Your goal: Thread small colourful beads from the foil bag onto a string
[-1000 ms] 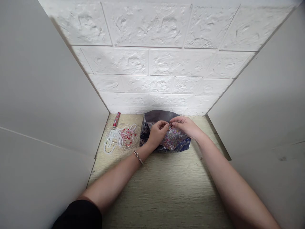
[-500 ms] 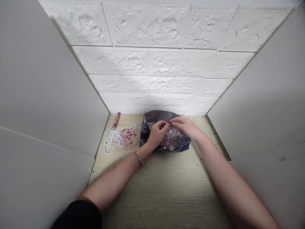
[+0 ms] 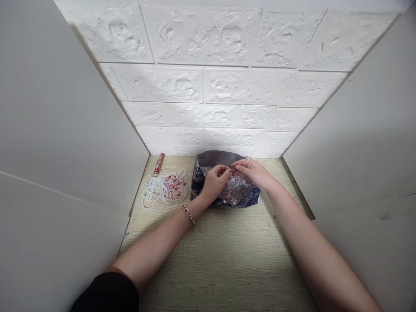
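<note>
**Desk:** What are you seeing of the hands?

**Me:** I'm watching both of them working at the far end of the table (image 3: 227,260). The left hand (image 3: 215,182) is curling in, with its thumb and fingertips (image 3: 226,171) pressing together in a pinch. The right hand (image 3: 254,173) is reaching in from the right, and its fingertips (image 3: 236,167) are also closing tight and meeting the left ones. Whatever they're pinching between them is too small for me to make out.

**Desk:** And where's the pouch?

**Me:** The dark patterned pouch (image 3: 251,200) is sitting far and centre, just in front of the white brick wall (image 3: 208,86). It's lying open with glittering loose beads (image 3: 238,188) showing inside. The left hand is resting on its left half, and the pinch is hovering over the beads near the pouch's far edge.

**Desk:** Anything beside it?

**Me:** I'm seeing a tangle of white and red bead strands (image 3: 165,187) lying just left of the pouch, and a red tube (image 3: 159,163) lying at the far edge of that tangle. A chain bracelet (image 3: 189,215) is hanging on the left wrist. Plain white panels (image 3: 65,143) are closing in both sides.
</note>
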### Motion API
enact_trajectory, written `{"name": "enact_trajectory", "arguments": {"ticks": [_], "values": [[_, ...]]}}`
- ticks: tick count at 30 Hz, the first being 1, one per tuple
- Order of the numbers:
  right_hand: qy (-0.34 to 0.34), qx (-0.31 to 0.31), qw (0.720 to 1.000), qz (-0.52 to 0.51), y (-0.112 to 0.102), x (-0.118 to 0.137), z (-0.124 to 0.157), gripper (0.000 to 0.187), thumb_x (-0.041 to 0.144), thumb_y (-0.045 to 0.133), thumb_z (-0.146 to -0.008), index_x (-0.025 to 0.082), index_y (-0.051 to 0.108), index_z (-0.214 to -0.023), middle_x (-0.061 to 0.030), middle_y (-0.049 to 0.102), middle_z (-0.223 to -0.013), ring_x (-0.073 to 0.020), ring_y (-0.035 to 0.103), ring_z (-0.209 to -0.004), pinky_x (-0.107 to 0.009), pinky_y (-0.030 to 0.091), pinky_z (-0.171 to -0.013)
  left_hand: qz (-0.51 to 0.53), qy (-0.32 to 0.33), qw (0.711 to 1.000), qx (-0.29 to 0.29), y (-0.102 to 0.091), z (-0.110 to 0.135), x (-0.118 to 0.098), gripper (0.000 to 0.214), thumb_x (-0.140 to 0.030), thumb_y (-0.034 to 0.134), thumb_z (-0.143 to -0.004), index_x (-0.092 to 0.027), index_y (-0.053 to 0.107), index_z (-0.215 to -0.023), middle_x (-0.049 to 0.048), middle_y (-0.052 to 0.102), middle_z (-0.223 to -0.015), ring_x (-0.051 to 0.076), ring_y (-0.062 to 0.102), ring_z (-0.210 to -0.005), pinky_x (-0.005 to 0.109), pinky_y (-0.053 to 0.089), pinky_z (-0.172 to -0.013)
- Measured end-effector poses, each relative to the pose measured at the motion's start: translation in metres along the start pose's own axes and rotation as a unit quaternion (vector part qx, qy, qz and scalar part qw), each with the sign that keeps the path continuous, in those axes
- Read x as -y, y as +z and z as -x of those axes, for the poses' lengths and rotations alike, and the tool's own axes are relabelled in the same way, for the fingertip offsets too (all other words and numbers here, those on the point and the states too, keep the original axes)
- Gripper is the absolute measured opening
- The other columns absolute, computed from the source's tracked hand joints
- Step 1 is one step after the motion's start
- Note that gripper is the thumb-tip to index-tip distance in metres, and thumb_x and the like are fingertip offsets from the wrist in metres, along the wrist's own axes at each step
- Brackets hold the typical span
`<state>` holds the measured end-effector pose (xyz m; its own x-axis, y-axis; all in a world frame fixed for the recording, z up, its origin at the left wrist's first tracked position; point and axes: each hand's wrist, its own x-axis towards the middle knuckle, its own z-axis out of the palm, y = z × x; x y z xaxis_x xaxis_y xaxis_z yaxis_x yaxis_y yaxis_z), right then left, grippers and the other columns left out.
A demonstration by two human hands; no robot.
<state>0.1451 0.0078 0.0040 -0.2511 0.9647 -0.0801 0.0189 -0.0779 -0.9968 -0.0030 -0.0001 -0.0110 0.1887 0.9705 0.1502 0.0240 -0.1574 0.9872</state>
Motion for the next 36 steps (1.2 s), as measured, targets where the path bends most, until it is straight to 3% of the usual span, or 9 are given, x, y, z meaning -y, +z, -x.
{"name": "enact_trajectory", "arguments": {"ticks": [13,36], "values": [[0.001,0.005,1.0,-0.015,-0.0005,-0.0033,-0.0019,0.021,0.032,0.059,-0.064,0.019,0.059,-0.081,-0.0011,0.06,-0.074,-0.0099,0.055,-0.069,-0.027,0.042,-0.07,-0.003,0.002,1.0,-0.001,-0.0001,0.0008,-0.0017,0.016,-0.03,0.048,-0.069,-0.015,0.052,-0.067,-0.0024,0.05,-0.058,0.007,0.043,-0.052,0.02,0.036,-0.052],[-0.001,-0.004,0.998,0.06,-0.0013,-0.0037,-0.001,0.023,0.034,0.059,-0.064,0.02,0.059,-0.082,-0.0011,0.061,-0.076,-0.0116,0.054,-0.07,-0.027,0.041,-0.07,-0.021,0.011,1.0,-0.007,0.0,0.0012,-0.0017,0.019,-0.03,0.049,-0.069,-0.013,0.054,-0.069,-0.0002,0.053,-0.063,0.008,0.046,-0.057,0.019,0.036,-0.054]]}}
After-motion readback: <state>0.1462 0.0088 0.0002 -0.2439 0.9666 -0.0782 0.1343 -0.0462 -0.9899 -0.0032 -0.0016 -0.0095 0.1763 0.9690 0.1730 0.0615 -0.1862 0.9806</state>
